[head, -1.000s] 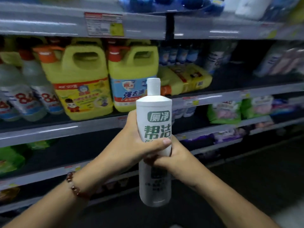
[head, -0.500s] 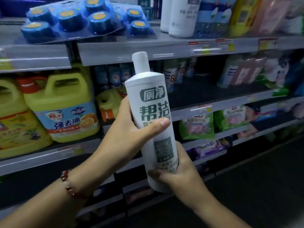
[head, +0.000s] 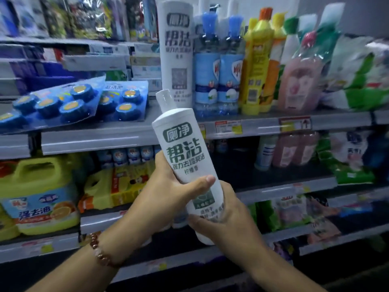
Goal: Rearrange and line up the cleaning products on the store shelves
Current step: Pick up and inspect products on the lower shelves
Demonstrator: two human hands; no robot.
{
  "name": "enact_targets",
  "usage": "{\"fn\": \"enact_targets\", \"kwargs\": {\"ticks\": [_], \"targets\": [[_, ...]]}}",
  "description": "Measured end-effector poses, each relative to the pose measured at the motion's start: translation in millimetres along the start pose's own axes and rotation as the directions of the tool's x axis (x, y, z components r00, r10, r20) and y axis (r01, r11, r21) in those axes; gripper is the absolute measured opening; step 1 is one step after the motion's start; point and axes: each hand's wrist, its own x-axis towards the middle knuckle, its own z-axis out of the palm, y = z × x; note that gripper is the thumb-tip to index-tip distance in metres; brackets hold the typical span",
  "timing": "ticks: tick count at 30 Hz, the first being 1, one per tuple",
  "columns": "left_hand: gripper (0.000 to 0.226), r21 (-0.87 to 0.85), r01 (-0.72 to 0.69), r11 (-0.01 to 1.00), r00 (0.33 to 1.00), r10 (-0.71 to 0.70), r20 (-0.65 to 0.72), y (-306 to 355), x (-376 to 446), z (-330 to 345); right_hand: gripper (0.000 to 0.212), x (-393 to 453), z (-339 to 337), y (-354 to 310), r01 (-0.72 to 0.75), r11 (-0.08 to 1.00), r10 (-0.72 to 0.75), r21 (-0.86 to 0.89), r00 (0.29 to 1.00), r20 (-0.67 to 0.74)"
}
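Both hands grip bottle [head: 185, 163], left hand [head: 168, 188] mid-body, right hand [head: 227, 218] at base, steadying it for shelf [head: 263, 125] beside twin [head: 176, 51].

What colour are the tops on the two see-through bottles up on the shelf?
Blue. The two clear bottles have blue caps, seen in the head view.

One head-worn wide view faces the store shelves [head: 96, 140] from close by, looking forward and slightly down. Both forearms rise from the bottom edge, and the held bottle [head: 185, 157] fills the frame's centre.
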Motion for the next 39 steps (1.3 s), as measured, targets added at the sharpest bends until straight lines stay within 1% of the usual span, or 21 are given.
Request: {"fn": "enact_targets", "kwargs": {"ticks": [5, 8, 9, 10, 11, 13, 14, 15, 16, 18, 20, 21, 23, 25, 27, 29, 31, 33, 35, 37, 39], "targets": [[0.062, 0.014, -0.096, 0.995, 0.994, 0.097, -0.057, 32, 25, -6, 0.067, 29, -25, -30, 0.091, 0.99, -0.086, -0.109, 0.995, 0.046], [0.06, 0.062, -0.171, 0.983, 0.983, 0.174, -0.051, 55, 41, -16, 0.058, 50, -49, -61, 0.134, 0.987, -0.119, -0.088, 0.98, 0.158], [0.058, 0.084, -0.205, 0.975, 0.977, 0.21, -0.048, 63, 46, -19, 0.056, 60, -58, -73, 0.157, 0.984, -0.142, -0.08, 0.975, 0.169], [0.054, 0.096, -0.24, 0.966, 0.968, 0.246, -0.057, 70, 50, -22, 0.057, 71, -69, -85, 0.189, 0.977, -0.174, -0.097, 0.974, 0.144], [0.049, 0.098, -0.268, 0.958, 0.959, 0.275, -0.073, 77, 53, -24, 0.053, 85, -80, -98, 0.228, 0.966, -0.218, -0.123, 0.972, 0.089], [0.043, 0.109, -0.306, 0.946, 0.943, 0.317, -0.097, 92, 57, -27, 0.038, 115, -101, -128, 0.295, 0.943, -0.311, -0.157, 0.946, -0.089], [0.04, 0.121, -0.324, 0.938, 0.936, 0.336, -0.101, 99, 58, -28, 0.037, 132, -110, -143, 0.329, 0.925, -0.36, -0.188, 0.917, -0.17], [0.036, 0.13, -0.343, 0.93, 0.928, 0.357, -0.106, 105, 61, -29, 0.045, 148, -117, -155, 0.354, 0.903, -0.407, -0.244, 0.886, -0.221], [0.033, 0.132, -0.359, 0.924, 0.92, 0.375, -0.118, 110, 63, -30, 0.056, 162, -121, -167, 0.362, 0.882, -0.437, -0.303, 0.868, -0.236], [0.038, 0.124, -0.371, 0.92, 0.91, 0.387, -0.15, 118, 67, -32, 0.071, 187, -124, -185, 0.345, 0.847, -0.458, -0.405, 0.86, -0.225], [0.051, 0.127, -0.375, 0.919, 0.903, 0.392, -0.175, 123, 69, -33, 0.08, 205, -122, -198, 0.309, 0.821, -0.45, -0.48, 0.868, -0.211], [0.054, 0.13, -0.379, 0.916, 0.898, 0.398, -0.187, 124, 69, -34, 0.084, 213, -121, -202, 0.294, 0.812, -0.441, -0.504, 0.875, -0.201], [0.051, 0.142, -0.385, 0.912, 0.891, 0.407, -0.202, 124, 68, -34, 0.091, 225, -119, -207, 0.266, 0.813, -0.399, -0.518, 0.902, -0.163], [0.042, 0.158, -0.386, 0.909, 0.888, 0.413, -0.202, 122, 68, -35, 0.1, 231, -116, -208, 0.239, 0.825, -0.349, -0.511, 0.928, -0.128], [0.042, 0.163, -0.38, 0.91, 0.887, 0.409, -0.215, 120, 67, -37, 0.098, 233, -113, -206, 0.235, 0.803, -0.359, -0.548, 0.924, -0.129], [0.056, 0.15, -0.359, 0.921, 0.892, 0.386, -0.235, 117, 68, -39, 0.09, 229, -113, -206, 0.231, 0.775, -0.391, -0.588, 0.907, -0.159], [0.066, 0.151, -0.356, 0.922, 0.884, 0.385, -0.265, 116, 67, -41, 0.084, 224, -116, -206, 0.246, 0.759, -0.419, -0.603, 0.893, -0.163], [0.072, 0.152, -0.35, 0.924, 0.872, 0.381, -0.307, 117, 67, -44, 0.084, 217, -121, -200, 0.301, 0.743, -0.476, -0.598, 0.866, -0.156], [0.071, 0.152, -0.368, 0.917, 0.861, 0.398, -0.318, 118, 68, -47, 0.083, 209, -125, -189, 0.395, 0.735, -0.547, -0.551, 0.826, -0.138], [0.068, 0.16, -0.387, 0.908, 0.847, 0.419, -0.327, 121, 72, -49, 0.073, 197, -126, -176, 0.475, 0.77, -0.566, -0.427, 0.816, -0.114], [0.054, 0.182, -0.39, 0.903, 0.84, 0.429, -0.331, 125, 76, -49, 0.065, 189, -131, -162, 0.509, 0.788, -0.576, -0.347, 0.808, -0.124]]}}
